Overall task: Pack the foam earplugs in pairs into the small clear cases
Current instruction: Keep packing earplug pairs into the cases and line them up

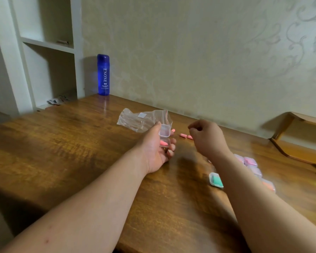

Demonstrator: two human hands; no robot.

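Head view: left hand [156, 152] holds open case [165, 136] (pink earplug [164, 143] inside)

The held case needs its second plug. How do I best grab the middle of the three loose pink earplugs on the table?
Pinch the earplug across its middle from above with the right hand: it lies flat, sides exposed.

Closed cases [250, 161] partly behind right forearm [248, 194].

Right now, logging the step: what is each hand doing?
Left hand: holds the open clear case, one pink earplug inside.
Right hand: fingers curled, cannot tell if holding anything.
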